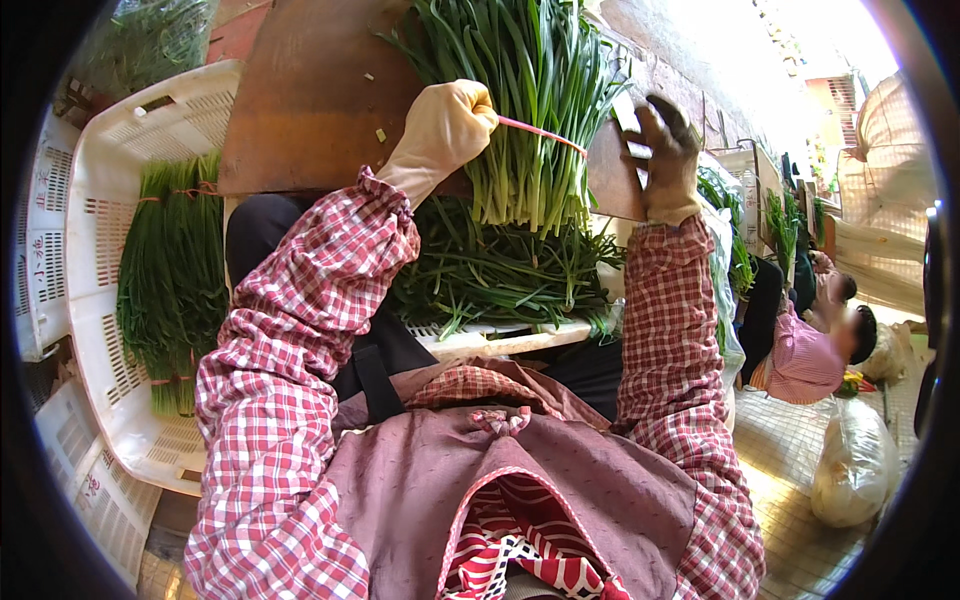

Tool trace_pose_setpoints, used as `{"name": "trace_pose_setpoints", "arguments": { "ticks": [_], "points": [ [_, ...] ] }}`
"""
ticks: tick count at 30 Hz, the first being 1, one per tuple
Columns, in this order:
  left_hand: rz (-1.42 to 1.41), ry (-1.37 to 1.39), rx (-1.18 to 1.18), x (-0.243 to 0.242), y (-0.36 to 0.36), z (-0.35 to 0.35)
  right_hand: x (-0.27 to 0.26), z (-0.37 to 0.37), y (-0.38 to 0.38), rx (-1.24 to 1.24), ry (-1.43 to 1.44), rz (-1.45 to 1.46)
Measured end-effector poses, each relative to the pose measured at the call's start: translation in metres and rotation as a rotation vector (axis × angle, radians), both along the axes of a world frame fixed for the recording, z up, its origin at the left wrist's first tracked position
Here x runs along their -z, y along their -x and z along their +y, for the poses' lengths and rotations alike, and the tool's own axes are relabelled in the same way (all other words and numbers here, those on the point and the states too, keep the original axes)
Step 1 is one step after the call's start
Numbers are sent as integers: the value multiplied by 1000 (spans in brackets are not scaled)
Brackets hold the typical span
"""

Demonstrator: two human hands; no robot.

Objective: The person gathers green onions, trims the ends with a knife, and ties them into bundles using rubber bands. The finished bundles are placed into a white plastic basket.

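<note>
A bundle of green Chinese chives [536,90] lies across the wooden board [315,135], its pale stem ends towards me. Around the bundle, near those ends, runs a pink tie band [544,133]. My left hand [448,131], in a light glove, is closed in a fist on the band's left end and pulls it taut. To the right of the bundle my right hand [666,154], in a glove with dark, dirty fingers, is raised with its fingers apart and nothing in them. Loose leaves [502,270] lie in a crate below the board.
A white plastic crate [97,225] at the left holds tied green bundles [169,285]. More crates [45,255] stand beyond it. At the right, other people [806,352] sit by more greens, and a filled clear plastic bag [855,465] rests on the tiled floor.
</note>
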State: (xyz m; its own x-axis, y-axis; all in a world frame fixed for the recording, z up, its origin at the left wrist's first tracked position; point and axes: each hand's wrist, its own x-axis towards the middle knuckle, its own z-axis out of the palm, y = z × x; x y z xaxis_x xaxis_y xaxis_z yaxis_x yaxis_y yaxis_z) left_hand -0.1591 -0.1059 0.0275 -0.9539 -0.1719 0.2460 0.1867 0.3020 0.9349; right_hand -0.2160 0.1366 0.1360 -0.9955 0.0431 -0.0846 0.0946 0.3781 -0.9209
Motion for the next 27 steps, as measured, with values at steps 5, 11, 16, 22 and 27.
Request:
{"name": "trace_pose_setpoints", "arguments": {
  "ticks": [5, 11, 16, 22, 27],
  "points": [
    [-291, -242, 99, -14, 4, 2, 56, 22, -15, 22, 155, -414],
    [-353, -155, 156, -67, 23, 34, 52, -11, -19, -480, 101, -193],
    [-265, 168, 334, -106, 40, 83, 45, -41, -23, -687, -674, 158],
    [-241, 13, 255, -125, 58, 4, 28, -4, -17, -478, 59, -32],
    [-281, 115, 178, -128, 57, 17, 9, -24, -18, -552, 634, -163]
  ]
}}
